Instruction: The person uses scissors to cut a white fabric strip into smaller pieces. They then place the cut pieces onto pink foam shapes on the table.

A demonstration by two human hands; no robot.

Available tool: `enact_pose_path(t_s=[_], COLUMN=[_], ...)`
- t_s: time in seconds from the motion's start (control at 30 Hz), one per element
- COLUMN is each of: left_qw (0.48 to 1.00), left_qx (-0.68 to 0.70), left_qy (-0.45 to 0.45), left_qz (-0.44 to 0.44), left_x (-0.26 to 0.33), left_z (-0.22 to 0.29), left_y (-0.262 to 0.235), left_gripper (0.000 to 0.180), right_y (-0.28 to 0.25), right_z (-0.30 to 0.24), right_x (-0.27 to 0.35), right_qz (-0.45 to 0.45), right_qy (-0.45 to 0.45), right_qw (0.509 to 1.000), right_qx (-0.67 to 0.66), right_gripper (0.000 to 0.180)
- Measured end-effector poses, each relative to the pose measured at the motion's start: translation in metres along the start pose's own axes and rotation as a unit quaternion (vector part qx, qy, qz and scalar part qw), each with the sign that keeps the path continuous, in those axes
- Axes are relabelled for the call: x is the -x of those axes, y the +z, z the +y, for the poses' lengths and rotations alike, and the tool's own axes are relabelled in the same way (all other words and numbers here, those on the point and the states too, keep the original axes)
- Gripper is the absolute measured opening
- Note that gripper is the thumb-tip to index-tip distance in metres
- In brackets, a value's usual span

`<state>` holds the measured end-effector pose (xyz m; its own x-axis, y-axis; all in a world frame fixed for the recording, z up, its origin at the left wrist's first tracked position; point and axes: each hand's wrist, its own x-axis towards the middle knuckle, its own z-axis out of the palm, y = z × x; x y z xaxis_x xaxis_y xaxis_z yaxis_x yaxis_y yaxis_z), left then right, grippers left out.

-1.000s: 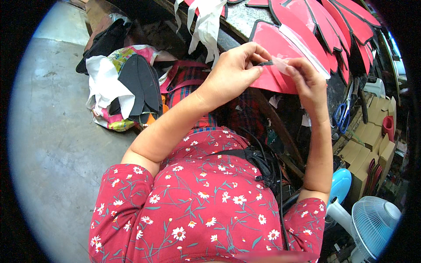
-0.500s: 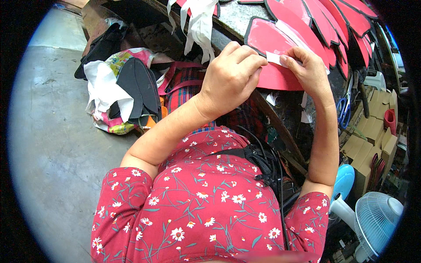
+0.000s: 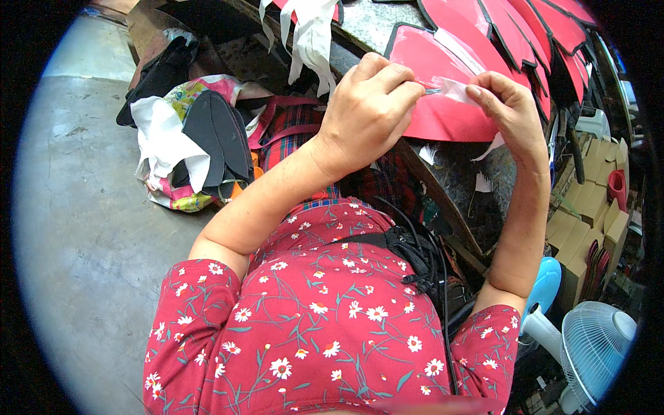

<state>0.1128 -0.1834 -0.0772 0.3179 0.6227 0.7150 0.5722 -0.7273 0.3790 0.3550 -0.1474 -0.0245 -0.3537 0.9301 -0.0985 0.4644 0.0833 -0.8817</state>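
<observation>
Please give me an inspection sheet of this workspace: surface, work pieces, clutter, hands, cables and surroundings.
Surface: grey speckled worktop, mostly covered.
Work pieces: red cut pieces, overlapping in a row; small white strip pinched over the nearest one.
Clutter: white strips hanging off the edge; bag of black soles on the concrete floor.
Hands: left hand and right hand both pinch the strip.
Cables: black cable bundle at the waist.
Surroundings: cardboard boxes, white fan.

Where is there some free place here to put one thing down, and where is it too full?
Free: the bare grey floor left of the bag of black and white cut pieces. Crowded: the worktop, covered by overlapping red pieces beyond the left hand and right hand, and the lower right, filled by cardboard boxes and a fan.
</observation>
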Motion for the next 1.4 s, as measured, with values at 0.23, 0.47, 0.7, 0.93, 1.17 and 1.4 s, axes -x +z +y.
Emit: enact_pose_path(t_s=[0.23,0.47,0.7,0.93,1.17,1.4], left_qw=[1.0,1.0,0.988,0.988,0.984,0.968], left_qx=[0.002,-0.014,-0.118,-0.113,-0.129,-0.208], left_qy=[-0.012,0.002,0.027,0.036,0.05,0.047], left_qz=[0.008,-0.009,-0.096,-0.095,-0.109,-0.132], left_x=[-0.001,-0.002,-0.002,-0.004,-0.012,-0.014], left_z=[0.0,0.003,0.015,0.01,0.014,0.014], left_y=[0.001,0.005,0.012,0.009,0.017,0.007], left_gripper=[0.021,0.026,0.036,0.034,0.04,0.046], right_y=[0.02,0.014,0.014,-0.038,-0.029,-0.022], right_z=[0.009,0.008,0.005,0.016,0.056,0.055], right_x=[-0.016,-0.015,-0.014,0.025,0.018,0.013], right_qz=[0.052,0.027,0.031,0.075,0.156,0.166], right_qy=[-0.033,-0.043,-0.051,0.084,0.082,0.053], right_qw=[0.978,0.977,0.98,0.988,0.975,0.982], right_qx=[0.197,0.208,0.191,0.106,0.131,0.075], right_gripper=[0.025,0.024,0.025,0.026,0.03,0.027])
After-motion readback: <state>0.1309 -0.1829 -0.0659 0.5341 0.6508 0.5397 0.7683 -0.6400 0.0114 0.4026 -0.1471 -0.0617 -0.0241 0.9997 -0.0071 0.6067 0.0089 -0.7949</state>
